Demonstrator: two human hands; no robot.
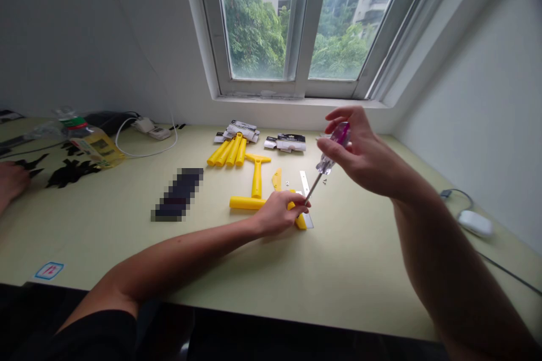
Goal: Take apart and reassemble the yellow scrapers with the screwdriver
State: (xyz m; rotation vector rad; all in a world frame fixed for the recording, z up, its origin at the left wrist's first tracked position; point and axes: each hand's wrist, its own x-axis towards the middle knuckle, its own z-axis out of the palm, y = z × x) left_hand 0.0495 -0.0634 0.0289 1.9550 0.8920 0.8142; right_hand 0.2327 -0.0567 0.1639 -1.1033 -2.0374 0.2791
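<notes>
My right hand is closed around the clear and purple handle of a screwdriver. Its shaft slants down to the head of a yellow scraper, which lies on the table with a metal blade at its edge. My left hand grips the scraper's head, its fingertips beside the screwdriver's tip. Just beyond lie a yellow cover piece, a loose metal strip and small screws. A second yellow scraper lies behind my left hand.
Several yellow handles and packaged cards lie towards the window. A pixelated dark object is left of the scrapers. Farther left are a bottle, black strips and another person's hand. A white charger lies right.
</notes>
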